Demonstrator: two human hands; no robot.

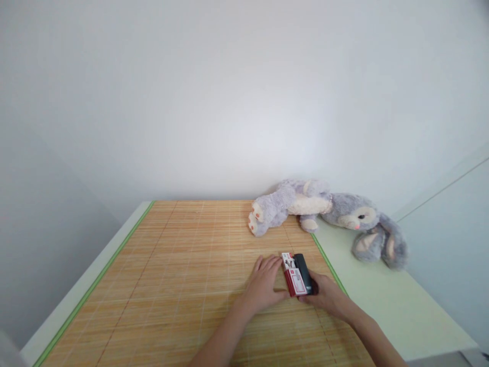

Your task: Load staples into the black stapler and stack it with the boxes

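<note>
Side by side near the mat's right edge are a small red and white box (296,278) and a black stapler-like object (303,272). My left hand (265,285) is at the left of the box, its fingers apart and the fingertips and thumb close to or touching the box's side. From the right, my right hand (323,293) grips the black object, with its thumb at the near end by the box. Part of the right fingers is hidden behind the black object.
A bamboo mat (183,265) with green edging covers much of the pale table (397,300). A grey and white plush rabbit (309,204) lies on its side along the back right, against the white wall (229,102).
</note>
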